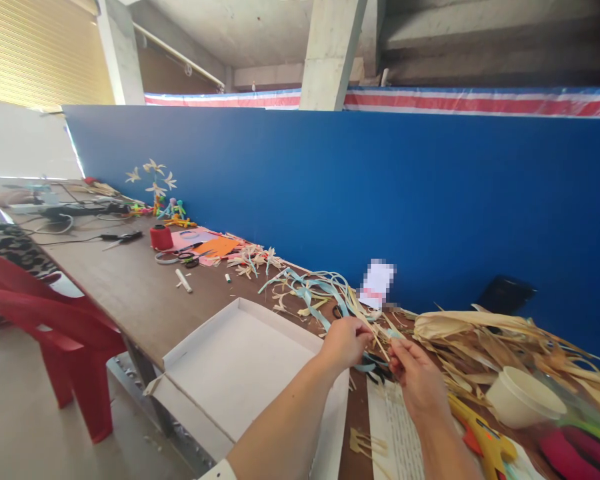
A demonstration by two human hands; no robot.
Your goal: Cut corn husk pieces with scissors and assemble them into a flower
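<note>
My left hand [347, 343] is closed in a pinch on a thin pale husk strip [381, 348] that runs down toward my other hand. My right hand [417, 373] has its fingertips pressed together on a pale stem piece with a light blue part [393, 333] at its top. Both hands are close together above the table, to the right of an open white cardboard box [250, 373]. Behind them lies a tangle of light blue and cream strips [325, 293]. My fingers partly hide what they hold.
Dried husks [480, 340], a cream tub [525, 397] and a yellow glue gun [485, 437] lie at right. Red thread [161, 237], scissors [193, 257] and orange paper [219, 248] are farther left. A blue partition [300, 200] backs the table; a red chair [75, 340] stands beside it. Another person's hand [17, 197] is far left.
</note>
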